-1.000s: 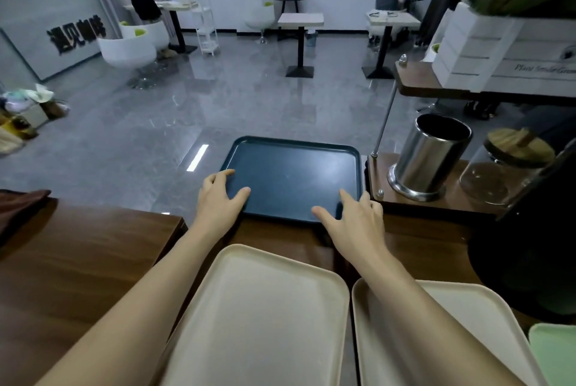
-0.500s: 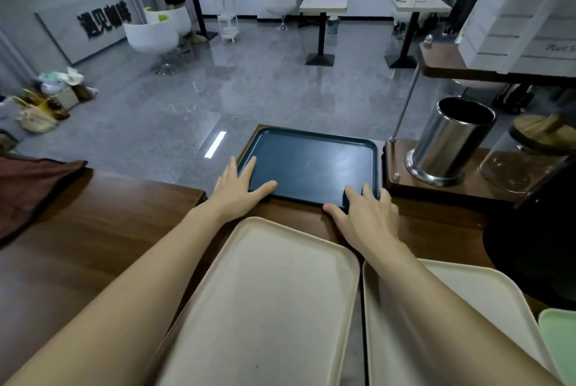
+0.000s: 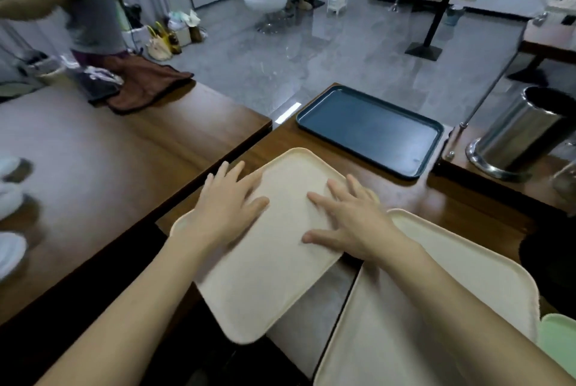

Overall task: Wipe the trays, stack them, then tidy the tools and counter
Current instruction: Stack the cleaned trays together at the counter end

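Observation:
A dark blue tray [image 3: 371, 133] lies flat at the far edge of the wooden counter [image 3: 405, 198]. In front of it a cream tray [image 3: 274, 276] lies turned at an angle. My left hand [image 3: 229, 203] rests on that tray's far left part with fingers spread. My right hand [image 3: 352, 220] lies flat on its right side, fingers straight. A second cream tray [image 3: 467, 307] lies to the right, under my right forearm. A pale green tray [image 3: 558, 345] shows at the right edge. A brown cloth [image 3: 146, 86] lies crumpled on the left counter.
A steel cylinder [image 3: 523, 133] stands on a wooden stand at the right. A person stands by the cloth at the far left. White objects sit blurred at the left edge. Beyond the counter lies a grey floor with chairs and small tables.
Both my hands left the dark blue tray and came back onto the near cream tray, which now lies rotated. The view swung left, showing the brown cloth and a person.

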